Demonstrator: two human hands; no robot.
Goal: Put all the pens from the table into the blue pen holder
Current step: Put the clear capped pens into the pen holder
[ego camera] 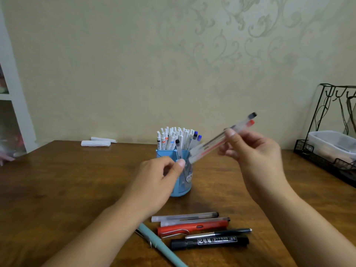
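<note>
1. Centrally, the blue pen holder (180,187) stands upright on the wooden worktop (67,189), its back section packed with white pens (173,138) standing on end, two of them with blue caps.
2. The left hand (154,182) sits just in front of the holder; its grip is narrow, thumb and forefinger pinching a clear pen with a black cap (178,149) that stands nearly upright at the holder's front rim. Whether its lower end is already inside a compartment cannot be told.
3. The right hand (256,153) is raised above and to the right of the holder. Its grip holds two clear pens (221,142) together, one black-capped and one red-capped, slanting with the caps up to the right and the lower ends down beside the holder's top.
4. Near the front edge of the worktop, between the forearms, lie more pens close together: two frosted clear pens (185,217), a red pen with a metal clip (192,227), a slim dark pen with a silver part (219,233), and a black marker with a white label (210,242).
5. A teal pen (163,247) lies at an angle just left of them, partly under the left forearm.
6. Two white paper rolls (96,143) rest at the far edge, and a black wire rack (331,135) holding a clear plastic box stands at the right.
</note>
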